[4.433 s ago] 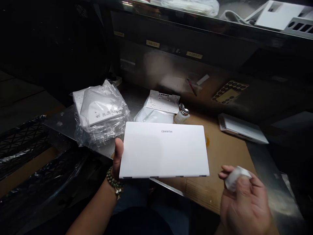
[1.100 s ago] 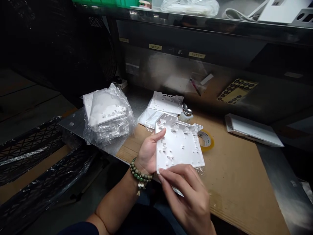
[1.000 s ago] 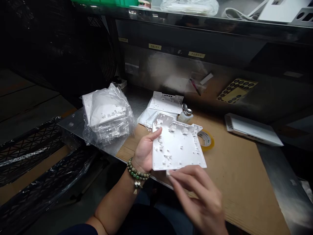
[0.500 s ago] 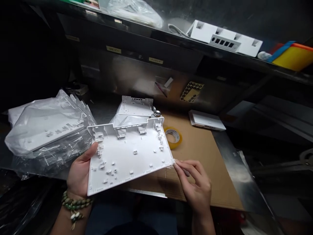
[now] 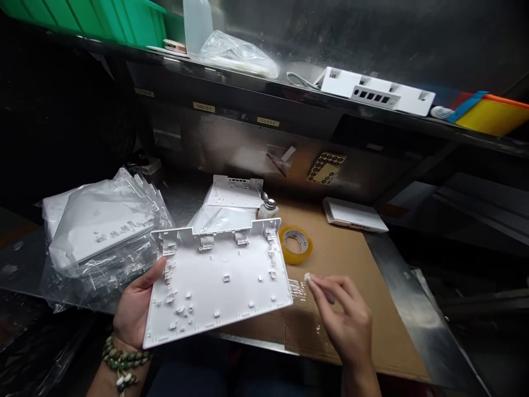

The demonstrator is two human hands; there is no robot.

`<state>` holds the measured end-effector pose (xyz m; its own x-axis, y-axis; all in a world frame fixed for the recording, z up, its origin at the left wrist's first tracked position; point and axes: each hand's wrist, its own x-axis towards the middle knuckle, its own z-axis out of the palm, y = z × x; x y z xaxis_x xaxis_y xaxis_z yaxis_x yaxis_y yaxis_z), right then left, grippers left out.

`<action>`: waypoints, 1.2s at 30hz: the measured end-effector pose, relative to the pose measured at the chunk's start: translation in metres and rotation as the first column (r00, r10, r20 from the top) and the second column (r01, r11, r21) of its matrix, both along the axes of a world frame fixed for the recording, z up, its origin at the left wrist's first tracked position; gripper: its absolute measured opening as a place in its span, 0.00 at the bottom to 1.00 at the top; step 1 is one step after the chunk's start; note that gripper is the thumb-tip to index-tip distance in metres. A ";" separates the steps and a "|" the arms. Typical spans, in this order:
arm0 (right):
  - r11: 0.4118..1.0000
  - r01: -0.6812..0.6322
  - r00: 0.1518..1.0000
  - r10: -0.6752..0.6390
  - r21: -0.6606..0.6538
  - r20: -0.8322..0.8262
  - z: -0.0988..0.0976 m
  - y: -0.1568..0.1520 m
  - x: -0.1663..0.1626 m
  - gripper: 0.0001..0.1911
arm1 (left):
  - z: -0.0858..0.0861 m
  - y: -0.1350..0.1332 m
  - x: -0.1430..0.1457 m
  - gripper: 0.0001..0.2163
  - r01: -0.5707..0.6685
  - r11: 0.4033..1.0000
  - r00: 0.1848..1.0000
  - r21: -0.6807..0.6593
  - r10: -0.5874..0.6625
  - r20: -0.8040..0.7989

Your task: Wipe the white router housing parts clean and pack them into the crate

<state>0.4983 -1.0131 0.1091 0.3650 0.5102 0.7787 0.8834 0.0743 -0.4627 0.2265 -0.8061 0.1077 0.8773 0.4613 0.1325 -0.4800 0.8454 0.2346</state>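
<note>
My left hand grips the left edge of a white plastic housing panel, held inner side up with its clips and posts showing. My right hand is just right of the panel's lower right corner, fingers pinched on a small whitish bit that I cannot name. A clear strip of film or tape lies on the brown board between the panel and that hand. A bead bracelet is on my left wrist.
Bagged white panels lie at left. Behind the held panel are more white parts, a small bottle, a yellow tape roll and a white device. The shelf above holds a green bin and a white casing.
The panel was turned from its smooth outer face to its ribbed inner side. My right hand pinched at its lower right corner and has now drawn away to the right with a small bit.
</note>
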 end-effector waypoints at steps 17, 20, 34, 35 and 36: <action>0.942 0.040 0.987 0.015 0.332 -0.161 0.029 0.044 -0.004 0.09 | -0.013 -0.021 0.010 0.28 -0.069 0.987 0.996 0.145 0.077 -0.053; 0.919 0.083 0.986 -0.020 0.385 -0.165 0.025 0.041 -0.001 0.09 | -0.007 -0.024 0.016 0.30 -0.100 0.982 0.987 0.163 0.119 -0.107; 0.934 -0.162 0.979 0.192 0.319 -0.063 0.058 0.056 -0.062 0.14 | 0.024 -0.070 0.071 0.26 -0.202 0.936 0.928 0.288 0.277 -0.250; 0.931 -0.200 0.975 0.219 0.305 -0.027 0.060 0.059 -0.071 0.15 | 0.026 -0.074 0.075 0.24 -0.195 0.934 0.933 0.299 0.271 -0.237; 0.933 -0.217 0.974 0.224 0.286 0.007 0.061 0.062 -0.077 0.16 | 0.028 -0.078 0.078 0.23 -0.191 0.932 0.939 0.307 0.265 -0.220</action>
<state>0.4213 -0.9508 0.1705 0.2897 0.3399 0.8947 0.8181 0.3972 -0.4158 0.3042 -0.8838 0.1357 0.7733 0.6301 0.0713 -0.5450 0.6029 0.5826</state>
